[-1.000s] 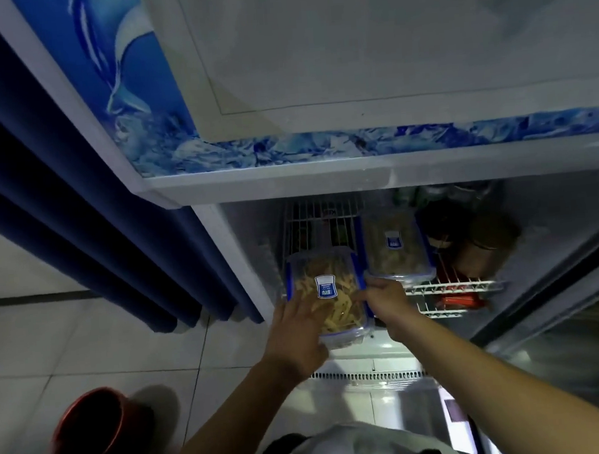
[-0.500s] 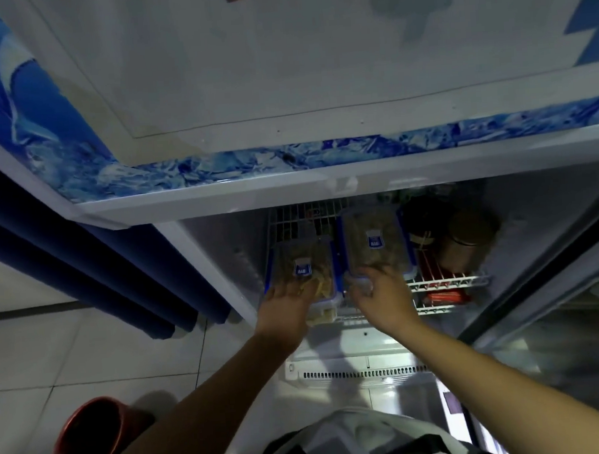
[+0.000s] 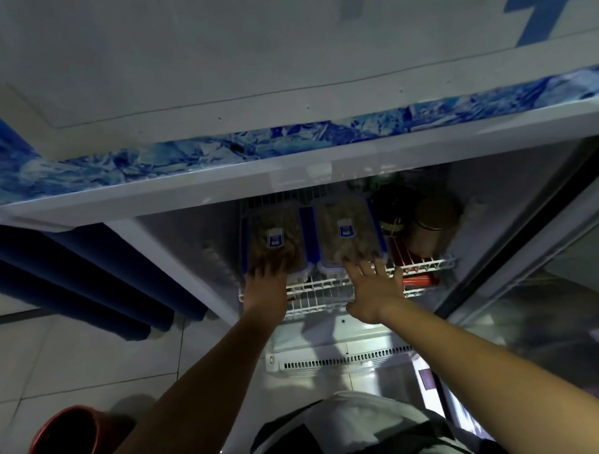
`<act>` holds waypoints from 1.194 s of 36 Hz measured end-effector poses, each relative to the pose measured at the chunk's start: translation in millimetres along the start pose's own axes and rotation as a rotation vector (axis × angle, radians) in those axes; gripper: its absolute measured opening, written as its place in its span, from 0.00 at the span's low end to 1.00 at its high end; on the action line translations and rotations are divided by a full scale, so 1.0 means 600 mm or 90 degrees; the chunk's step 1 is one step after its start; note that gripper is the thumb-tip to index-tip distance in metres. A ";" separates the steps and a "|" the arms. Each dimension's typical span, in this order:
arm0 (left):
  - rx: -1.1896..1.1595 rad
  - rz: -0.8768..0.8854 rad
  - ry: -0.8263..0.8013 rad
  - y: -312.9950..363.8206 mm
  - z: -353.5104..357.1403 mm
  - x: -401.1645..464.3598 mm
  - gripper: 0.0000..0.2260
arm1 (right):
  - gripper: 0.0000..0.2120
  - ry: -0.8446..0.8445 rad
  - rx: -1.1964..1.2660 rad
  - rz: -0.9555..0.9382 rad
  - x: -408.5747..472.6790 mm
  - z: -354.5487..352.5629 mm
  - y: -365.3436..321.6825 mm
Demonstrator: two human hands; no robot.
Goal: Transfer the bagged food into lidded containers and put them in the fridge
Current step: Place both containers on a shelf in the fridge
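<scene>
Item, nearest: red bucket (image 3: 64, 452) on the tiled floor, left, clear of the fridge (image 3: 185, 242).

Item: left hand (image 3: 265, 287), fingers straight, fingertips pressing the near end of the left container (image 3: 276, 241); holds nothing. Apparently a push to seat the box fully on the wire shelf (image 3: 432, 265).

Item: right hand (image 3: 375, 290), fingers spread and relaxed, grasping nothing, over the shelf's front edge just before the right container (image 3: 348, 234); whether the fingertips touch it cannot be told.

Item: two lidded containers, clear with blue clips and blue labels, pale food inside, side by side lengthwise on the shelf's left half, probably to save room.

Item, farther right on the same shelf: dark jars (image 3: 432, 217), contents unclear.

Judgement: storing looks nearly finished; door yet to close.
</scene>
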State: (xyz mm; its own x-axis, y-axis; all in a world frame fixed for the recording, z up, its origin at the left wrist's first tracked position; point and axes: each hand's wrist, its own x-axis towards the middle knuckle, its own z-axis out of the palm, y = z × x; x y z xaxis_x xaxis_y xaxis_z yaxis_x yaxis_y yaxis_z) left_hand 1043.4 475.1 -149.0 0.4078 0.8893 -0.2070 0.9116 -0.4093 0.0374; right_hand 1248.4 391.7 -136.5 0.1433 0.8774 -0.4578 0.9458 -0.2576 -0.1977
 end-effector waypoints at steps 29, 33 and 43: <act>-0.148 0.264 -0.028 0.029 -0.087 -0.076 0.36 | 0.37 0.235 0.185 0.067 -0.246 0.013 0.030; -0.164 0.391 -0.021 0.084 -0.103 -0.106 0.41 | 0.34 0.349 0.239 0.122 -0.353 -0.011 0.006; -0.256 0.699 0.014 0.292 -0.157 -0.280 0.37 | 0.24 0.707 0.074 0.420 -0.684 -0.039 0.012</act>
State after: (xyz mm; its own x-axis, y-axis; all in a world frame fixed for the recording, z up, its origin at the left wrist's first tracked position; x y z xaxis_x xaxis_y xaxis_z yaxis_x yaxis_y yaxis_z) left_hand 1139.6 273.3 -15.8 0.9841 0.1033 0.1446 0.0189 -0.8697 0.4931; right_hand 1203.2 39.2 70.2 0.7867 0.4220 0.4506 0.5814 -0.7518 -0.3111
